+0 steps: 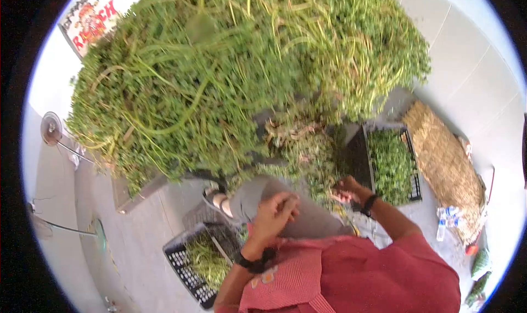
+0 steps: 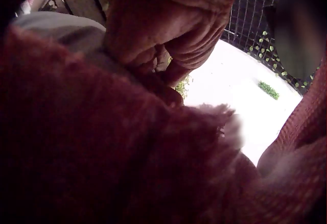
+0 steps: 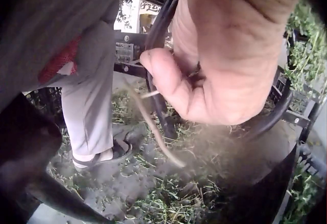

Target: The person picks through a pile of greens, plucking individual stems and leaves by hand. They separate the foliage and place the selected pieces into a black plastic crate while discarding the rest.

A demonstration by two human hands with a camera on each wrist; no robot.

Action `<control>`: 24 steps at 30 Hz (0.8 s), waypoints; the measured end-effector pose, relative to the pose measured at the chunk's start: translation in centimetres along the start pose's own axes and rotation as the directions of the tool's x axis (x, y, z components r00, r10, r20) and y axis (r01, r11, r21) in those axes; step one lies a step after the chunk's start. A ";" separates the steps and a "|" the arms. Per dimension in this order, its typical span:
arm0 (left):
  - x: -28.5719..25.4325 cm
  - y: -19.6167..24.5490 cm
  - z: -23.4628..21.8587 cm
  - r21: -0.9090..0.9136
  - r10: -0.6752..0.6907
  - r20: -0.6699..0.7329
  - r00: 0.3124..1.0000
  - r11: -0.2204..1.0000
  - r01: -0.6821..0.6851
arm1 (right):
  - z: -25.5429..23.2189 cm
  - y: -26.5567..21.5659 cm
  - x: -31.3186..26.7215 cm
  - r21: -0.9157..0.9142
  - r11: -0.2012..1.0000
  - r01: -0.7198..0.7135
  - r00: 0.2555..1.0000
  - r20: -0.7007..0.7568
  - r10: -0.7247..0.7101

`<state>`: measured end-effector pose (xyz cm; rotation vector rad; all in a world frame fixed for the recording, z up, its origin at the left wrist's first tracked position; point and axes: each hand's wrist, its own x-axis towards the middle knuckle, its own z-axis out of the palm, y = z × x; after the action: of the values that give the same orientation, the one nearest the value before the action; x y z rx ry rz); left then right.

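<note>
My left hand (image 1: 277, 215) hovers over the grey trouser leg (image 1: 304, 211), fingers loosely bent and no plant showing in it. The left wrist view has its curled fingers (image 2: 153, 55) partly covered by red cloth. Low on the right, my right hand (image 1: 351, 191) is above a heap of plant scraps (image 1: 313, 162), beside a black crate (image 1: 366, 156) of leafy greens (image 1: 391, 165). In the right wrist view its thumb and fingers are curled in, and a thin brown stem (image 3: 153, 127) hangs just below the thumb; I cannot tell whether they grip it.
A big mound of leafy green stems (image 1: 219, 82) rises in front of me. Another black crate (image 1: 184, 266) with yellowish stems stands at lower left. Straw matting (image 1: 444, 159) and water bottles (image 1: 447, 217) lie at right. A standing fan (image 1: 52, 129) is on the left.
</note>
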<state>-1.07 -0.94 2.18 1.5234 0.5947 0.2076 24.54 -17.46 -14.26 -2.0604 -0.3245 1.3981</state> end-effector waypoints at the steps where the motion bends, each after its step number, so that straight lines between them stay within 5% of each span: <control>1: 0.1 0.0 0.2 -0.013 -0.041 0.009 0.999 0.999 0.041 | 0.0 -0.5 -0.4 -0.028 0.998 0.058 0.998 -0.014 -0.059; 3: 0.3 0.0 0.5 -0.105 0.101 -0.021 0.995 0.989 -0.103 | -0.1 -1.0 0.7 -0.053 0.998 0.044 0.999 -0.005 -0.044; 8: 0.8 0.1 0.1 -0.089 0.072 -0.011 0.997 0.993 -0.073 | -0.9 -5.6 2.6 -0.076 0.997 0.019 1.000 0.020 -0.017; 10: 0.7 -0.4 0.2 -0.072 0.038 0.006 0.999 0.997 -0.037 | -1.6 -5.6 5.4 0.244 0.938 0.247 0.963 0.042 -0.265; 11: 0.7 -1.0 0.5 -0.061 0.032 0.012 0.999 0.998 -0.031 | -2.6 -2.5 10.3 0.432 0.802 0.413 0.864 0.092 -0.495; 12: 1.0 -1.3 0.2 -0.040 0.044 -0.010 0.999 0.998 -0.045 | -3.1 -4.1 9.1 0.093 0.881 0.465 0.882 0.043 -0.470; 13: 1.2 -1.5 0.2 -0.023 0.059 -0.004 0.998 0.998 -0.059 | -3.0 -7.6 7.5 -0.265 0.836 0.481 0.867 0.001 -0.499; 15: 1.6 -1.0 0.2 0.016 0.084 0.005 0.996 0.996 -0.084 | -1.6 -12.1 3.7 -0.108 0.961 0.257 0.962 -0.066 -0.264; 18: 1.9 -0.3 0.2 0.018 0.103 0.018 0.995 0.994 -0.103 | -0.3 -12.8 0.1 -0.057 0.868 0.493 0.854 0.224 -0.470; 23: 2.2 -0.3 0.2 0.090 0.155 0.091 0.984 0.982 -0.163 | 2.6 -21.2 -8.1 -0.255 0.748 0.613 0.760 0.452 -0.468; 24: 2.2 -0.5 0.1 0.095 0.168 0.085 0.982 0.980 -0.176 | 2.6 -22.9 -8.8 -0.175 0.654 0.736 0.645 0.477 -0.598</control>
<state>0.72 -0.01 1.20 1.6758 0.4177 0.2537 21.72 -3.33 5.76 -1.5879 -1.4702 1.2729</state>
